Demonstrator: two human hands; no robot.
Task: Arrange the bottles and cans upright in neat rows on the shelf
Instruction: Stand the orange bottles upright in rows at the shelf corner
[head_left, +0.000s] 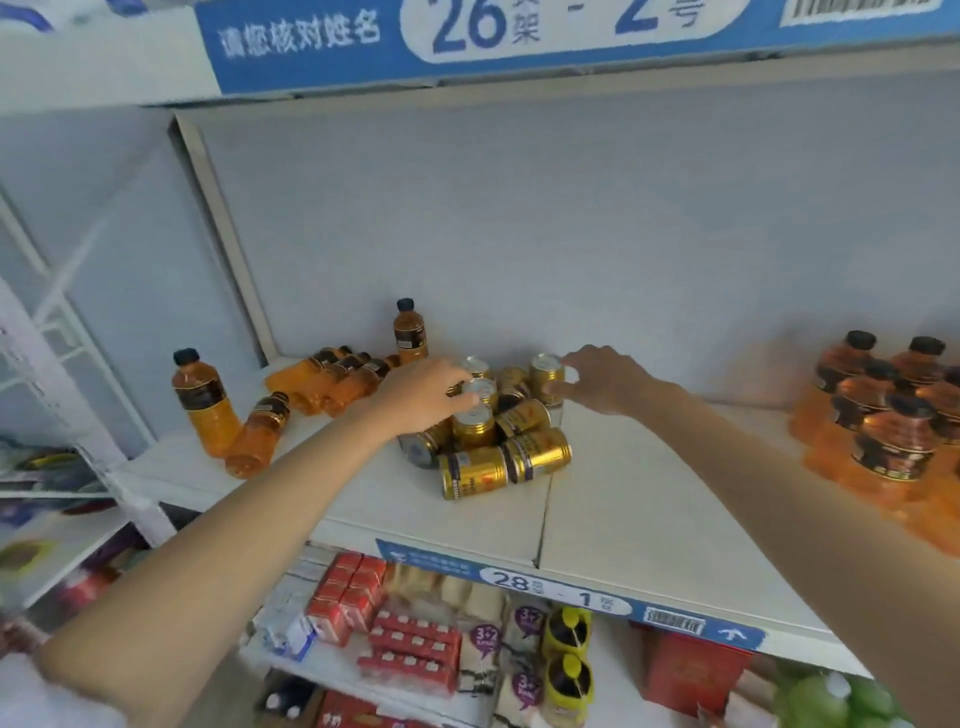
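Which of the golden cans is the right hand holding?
The upright golden can at the cluster's right rear edge, nearest the back wall; the right hand pinches its side. The left hand covers other cans.

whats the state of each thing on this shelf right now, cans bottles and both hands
left hand: fingers on an upright gold can in the pile
right hand: gripping the upright can at the back
front cans: lying on their sides
standing bottle by the wall: upright
bottle at far left: upright
bottles between them: toppled
bottle group at right: upright, clustered
shelf: bare between cans and right group
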